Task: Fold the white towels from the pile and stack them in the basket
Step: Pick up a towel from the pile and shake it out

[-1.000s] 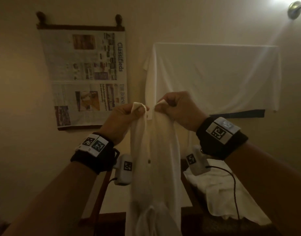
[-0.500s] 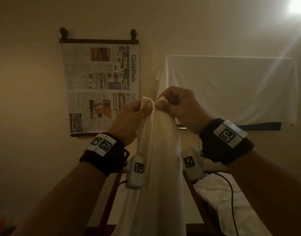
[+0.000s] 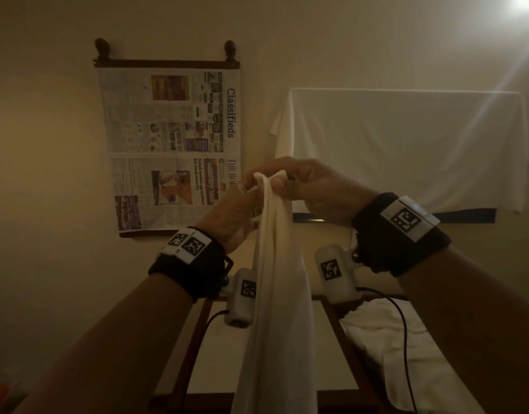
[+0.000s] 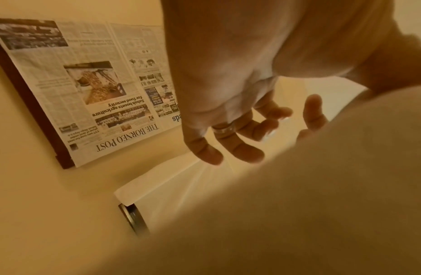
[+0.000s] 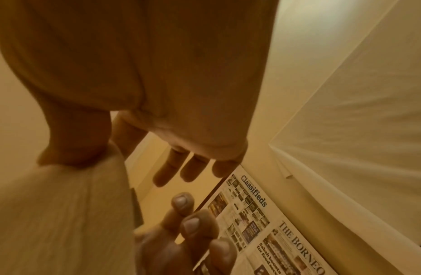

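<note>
I hold a white towel (image 3: 275, 297) up in front of the wall, and it hangs down in a long narrow drape. My left hand (image 3: 250, 191) and right hand (image 3: 284, 183) pinch its top corners, pressed together at chest height. In the left wrist view the towel (image 4: 298, 204) fills the lower right, and my other fingers (image 4: 228, 143) hang loose below the palm. The right wrist view shows my thumb (image 5: 75, 141) pressing the towel (image 5: 51, 219). More white towels (image 3: 385, 339) lie in a heap at the lower right. No basket is in view.
A newspaper (image 3: 170, 138) hangs on a wooden rod on the wall to the left. A white cloth (image 3: 406, 144) hangs flat on the wall to the right. Dark wooden rails (image 3: 338, 330) run below my wrists. A bright lamp glares at the top right.
My hands have come together, so the two top corners now meet. The towel hangs narrower than before. My head has tilted, shifting the wall down in view.
</note>
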`<state>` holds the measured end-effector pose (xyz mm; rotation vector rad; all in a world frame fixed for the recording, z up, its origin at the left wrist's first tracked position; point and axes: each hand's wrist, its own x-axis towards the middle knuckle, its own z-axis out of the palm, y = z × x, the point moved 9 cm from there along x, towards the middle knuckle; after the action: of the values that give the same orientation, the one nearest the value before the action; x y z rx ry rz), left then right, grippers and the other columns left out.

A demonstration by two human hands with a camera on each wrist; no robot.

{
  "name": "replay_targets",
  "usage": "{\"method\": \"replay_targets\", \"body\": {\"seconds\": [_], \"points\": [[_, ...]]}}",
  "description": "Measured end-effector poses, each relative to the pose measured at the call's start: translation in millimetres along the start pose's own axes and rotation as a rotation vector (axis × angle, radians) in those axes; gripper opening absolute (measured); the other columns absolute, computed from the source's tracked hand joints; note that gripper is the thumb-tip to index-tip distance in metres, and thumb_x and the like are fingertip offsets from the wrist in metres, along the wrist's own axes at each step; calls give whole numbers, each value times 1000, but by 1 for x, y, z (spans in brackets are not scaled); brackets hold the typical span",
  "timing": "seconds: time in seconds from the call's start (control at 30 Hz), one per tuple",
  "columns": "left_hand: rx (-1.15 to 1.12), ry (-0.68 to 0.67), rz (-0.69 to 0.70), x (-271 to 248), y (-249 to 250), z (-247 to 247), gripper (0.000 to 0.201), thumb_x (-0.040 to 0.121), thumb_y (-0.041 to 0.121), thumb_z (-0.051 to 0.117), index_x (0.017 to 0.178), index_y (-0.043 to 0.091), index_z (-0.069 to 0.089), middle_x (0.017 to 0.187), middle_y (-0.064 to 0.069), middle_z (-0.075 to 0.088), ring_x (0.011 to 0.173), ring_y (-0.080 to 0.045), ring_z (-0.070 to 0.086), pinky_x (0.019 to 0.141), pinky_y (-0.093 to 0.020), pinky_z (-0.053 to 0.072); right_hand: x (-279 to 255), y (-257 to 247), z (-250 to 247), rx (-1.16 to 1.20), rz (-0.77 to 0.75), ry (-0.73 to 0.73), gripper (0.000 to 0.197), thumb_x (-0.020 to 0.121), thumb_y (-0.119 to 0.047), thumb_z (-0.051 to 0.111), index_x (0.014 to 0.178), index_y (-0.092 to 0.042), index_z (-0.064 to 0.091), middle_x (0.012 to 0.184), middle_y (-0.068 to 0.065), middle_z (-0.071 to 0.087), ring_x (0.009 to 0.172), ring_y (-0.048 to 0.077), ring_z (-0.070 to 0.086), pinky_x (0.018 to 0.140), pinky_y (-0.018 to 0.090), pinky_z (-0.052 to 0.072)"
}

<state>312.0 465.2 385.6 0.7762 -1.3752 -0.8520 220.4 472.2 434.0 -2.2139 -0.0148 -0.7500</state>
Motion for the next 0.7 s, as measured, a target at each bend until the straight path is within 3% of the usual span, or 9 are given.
{"method": "replay_targets", "body": {"seconds": [0.1,0.17,0.27,0.37,0.47,0.6,0.7], "points": [[14,55,-56,6,-16,-3,78,72,51,80,131,9,52,129,-24,57,119,-47,52,104,-62,41,-4,14,-12,39,19,49,19,91,-25,62,102,-9,60,97,-1,65,93,9,63,80,22,51],[60,111,-70,6,-22,-5,59,78,48,75,116,6,56,112,-17,60,102,-38,54,93,-52,49,-7,28,-29,-4,49,150,15,92,-22,62,98,-8,58,97,7,63,89,13,63,79,25,52],[113,124,-76,5,-32,6,58,87,51,65,117,1,58,105,-13,60,95,-32,53,93,-55,50,-15,47,-55,-127,110,271,15,93,-21,60,98,-7,58,93,4,66,85,14,68,75,29,56],[257,147,-2,6,-35,28,40,90,44,61,111,11,66,103,-5,68,94,-23,66,85,-44,57,-22,57,-77,-287,147,361,21,91,-26,65,99,-8,59,91,5,68,81,19,68,70,36,58],[488,162,130,14,-29,44,20,97,30,57,107,18,69,102,-2,71,96,-16,68,84,-36,57,-33,60,-94,-341,130,444,12,91,-25,67,92,-15,61,89,2,65,74,10,64,63,30,56],[509,190,60,30,-42,50,24,99,33,52,104,17,69,101,-6,70,96,-21,67,85,-37,56,-60,83,-107,-322,164,489,21,94,-30,61,103,-11,63,97,9,69,86,23,67,75,34,58],[480,212,-12,38,-62,54,30,100,33,50,104,7,66,98,-13,68,88,-26,64,84,-42,54,-84,126,-90,54,247,403,31,99,-24,54,113,1,63,105,16,68,91,28,65,87,42,54]]}}
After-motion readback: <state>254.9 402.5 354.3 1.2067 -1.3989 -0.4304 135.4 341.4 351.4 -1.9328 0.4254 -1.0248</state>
